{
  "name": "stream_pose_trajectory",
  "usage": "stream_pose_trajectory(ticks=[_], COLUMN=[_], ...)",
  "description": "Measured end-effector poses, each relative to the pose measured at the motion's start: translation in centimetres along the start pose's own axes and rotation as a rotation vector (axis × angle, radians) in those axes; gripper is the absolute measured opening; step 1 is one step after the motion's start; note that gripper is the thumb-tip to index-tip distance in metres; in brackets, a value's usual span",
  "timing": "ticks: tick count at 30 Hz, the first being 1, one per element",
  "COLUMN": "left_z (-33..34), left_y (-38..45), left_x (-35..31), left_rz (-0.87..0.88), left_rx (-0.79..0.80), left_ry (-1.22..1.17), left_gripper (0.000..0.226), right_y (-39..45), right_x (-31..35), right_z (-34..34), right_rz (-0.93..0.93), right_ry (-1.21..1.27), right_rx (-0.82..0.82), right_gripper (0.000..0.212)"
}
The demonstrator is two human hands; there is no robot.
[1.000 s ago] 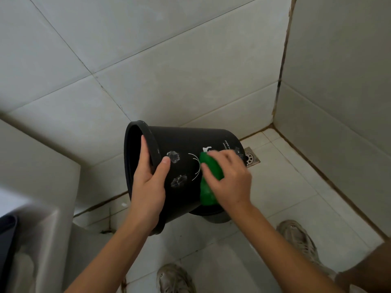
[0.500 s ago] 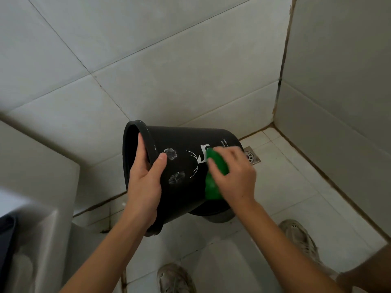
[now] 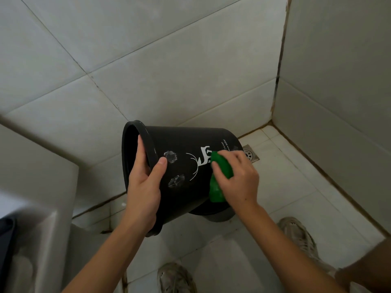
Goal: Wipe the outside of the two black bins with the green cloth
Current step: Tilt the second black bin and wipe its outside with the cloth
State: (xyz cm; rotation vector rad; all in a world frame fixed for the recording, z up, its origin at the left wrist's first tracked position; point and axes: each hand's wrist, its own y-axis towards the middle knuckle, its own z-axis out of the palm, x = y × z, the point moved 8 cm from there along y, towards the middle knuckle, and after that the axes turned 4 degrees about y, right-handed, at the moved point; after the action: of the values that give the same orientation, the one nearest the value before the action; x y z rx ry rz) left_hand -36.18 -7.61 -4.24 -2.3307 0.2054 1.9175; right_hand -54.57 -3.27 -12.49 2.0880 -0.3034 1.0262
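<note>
A black bin (image 3: 186, 144) with a white deer print is held on its side above the floor, mouth to the left. My left hand (image 3: 143, 187) grips its rim, fingers inside and thumb on the outer wall. My right hand (image 3: 239, 180) holds the green cloth (image 3: 220, 176) against the bin's outer wall near the base. Two pale smudges show on the wall between my hands. A second dark round shape (image 3: 220, 215) sits below the bin, mostly hidden.
Tiled walls meet in a corner at the back right. A metal floor drain (image 3: 250, 155) lies just behind the bin's base. A white toilet (image 3: 38, 208) fills the left side. My two shoes (image 3: 296, 235) stand on the floor tiles.
My right hand has slid the green cloth along the bin's wall toward its base, uncovering more of the white deer print. My left hand keeps the same hold on the rim.
</note>
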Motion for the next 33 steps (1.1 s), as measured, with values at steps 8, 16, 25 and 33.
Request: stream_pose_trajectory(ticks=[8, 16, 25, 33], left_z=[0.0, 0.2, 0.0, 0.2], left_y=[0.1, 0.2, 0.1, 0.4], left_x=[0.0, 0.1, -0.1, -0.2], left_rz=[-0.011, 0.003, 0.009, 0.015], left_rx=[0.005, 0.008, 0.028, 0.016], left_ry=[0.000, 0.000, -0.025, -0.028], left_gripper=[0.066, 0.065, 0.063, 0.063], right_y=[2.0, 6.0, 6.5, 4.1], right_x=[-7.5, -8.8, -7.5, -1.9], right_z=[-0.7, -0.1, 0.5, 0.9], right_rz=[0.438, 0.500, 0.280, 0.095], right_ry=[-0.044, -0.147, -0.064, -0.032], right_rx=[0.030, 0.147, 0.244, 0.222], right_gripper=[0.024, 0.023, 0.023, 0.026])
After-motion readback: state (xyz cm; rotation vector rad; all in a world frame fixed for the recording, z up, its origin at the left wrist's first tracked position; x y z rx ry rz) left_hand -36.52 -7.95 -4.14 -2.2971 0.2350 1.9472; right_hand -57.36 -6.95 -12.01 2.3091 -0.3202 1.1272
